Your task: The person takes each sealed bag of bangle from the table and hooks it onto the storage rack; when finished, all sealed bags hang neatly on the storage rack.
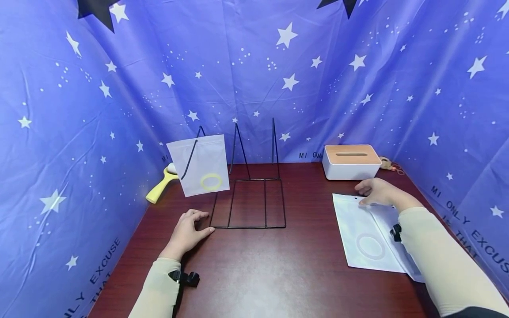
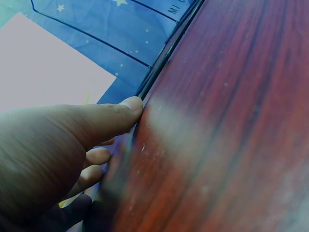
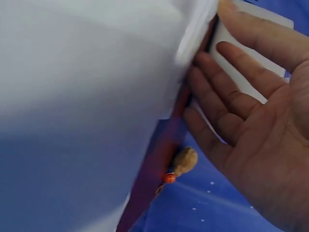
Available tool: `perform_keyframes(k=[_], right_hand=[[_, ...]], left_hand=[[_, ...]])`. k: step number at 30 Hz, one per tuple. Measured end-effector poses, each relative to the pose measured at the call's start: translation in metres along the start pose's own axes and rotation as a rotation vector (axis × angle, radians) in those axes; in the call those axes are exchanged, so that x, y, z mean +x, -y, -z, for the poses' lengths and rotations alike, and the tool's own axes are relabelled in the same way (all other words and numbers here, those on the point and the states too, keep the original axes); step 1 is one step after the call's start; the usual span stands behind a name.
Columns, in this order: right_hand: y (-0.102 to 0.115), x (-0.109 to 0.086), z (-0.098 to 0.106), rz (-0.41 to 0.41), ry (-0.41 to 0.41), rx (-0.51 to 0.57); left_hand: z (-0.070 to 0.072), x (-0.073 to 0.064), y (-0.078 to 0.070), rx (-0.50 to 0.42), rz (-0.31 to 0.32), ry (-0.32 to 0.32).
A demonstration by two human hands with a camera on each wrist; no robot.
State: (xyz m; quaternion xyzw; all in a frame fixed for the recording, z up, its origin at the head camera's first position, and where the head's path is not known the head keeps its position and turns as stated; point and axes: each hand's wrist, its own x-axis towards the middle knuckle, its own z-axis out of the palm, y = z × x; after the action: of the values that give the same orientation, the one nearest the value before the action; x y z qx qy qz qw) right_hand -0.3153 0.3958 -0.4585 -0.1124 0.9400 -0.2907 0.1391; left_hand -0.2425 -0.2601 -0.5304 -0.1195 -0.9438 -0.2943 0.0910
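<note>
My left hand [image 1: 188, 232] holds the front left corner of a black wire rack [image 1: 257, 227], thumb on the front wire and fingers by the side wire. On the rack's left prong hangs a white pouch [image 1: 200, 154], tilted, with a yellow ring showing through its lower part. At the right, my right hand [image 1: 375, 193] hovers at the top edge of a flat white pouch [image 1: 358, 234] with a pale ring showing in it. The right wrist view shows its fingers spread, thumb tip close to the pouch's edge. Another white pouch [image 1: 413, 267] lies partly hidden under the sleeve.
A white tissue box [image 1: 350, 171] with a wooden lid stands at the back right, a small brown trinket [image 1: 385, 163] with an orange bead beside it. A yellow-handled tool [image 1: 160, 187] with a white end lies left of the rack. Starry blue cloth surrounds the dark red table [image 1: 258, 274].
</note>
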Motion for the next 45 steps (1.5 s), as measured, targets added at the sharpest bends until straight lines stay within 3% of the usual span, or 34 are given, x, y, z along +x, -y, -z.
perform_keyframes(k=[7,18,29,45], right_hand=[[-0.009,0.009,-0.008,-0.065,-0.069,0.018],[-0.023,0.012,-0.009,-0.129,-0.090,0.066],[-0.026,0.010,-0.009,-0.106,-0.109,0.143],[0.000,0.011,-0.007,0.006,-0.182,0.086]], left_hand=[[-0.001,0.000,0.002,0.009,-0.008,-0.013],[0.000,0.001,0.000,0.003,-0.001,-0.005],[0.000,0.000,0.000,-0.014,-0.006,-0.009],[0.000,0.000,-0.002,-0.016,0.003,-0.020]])
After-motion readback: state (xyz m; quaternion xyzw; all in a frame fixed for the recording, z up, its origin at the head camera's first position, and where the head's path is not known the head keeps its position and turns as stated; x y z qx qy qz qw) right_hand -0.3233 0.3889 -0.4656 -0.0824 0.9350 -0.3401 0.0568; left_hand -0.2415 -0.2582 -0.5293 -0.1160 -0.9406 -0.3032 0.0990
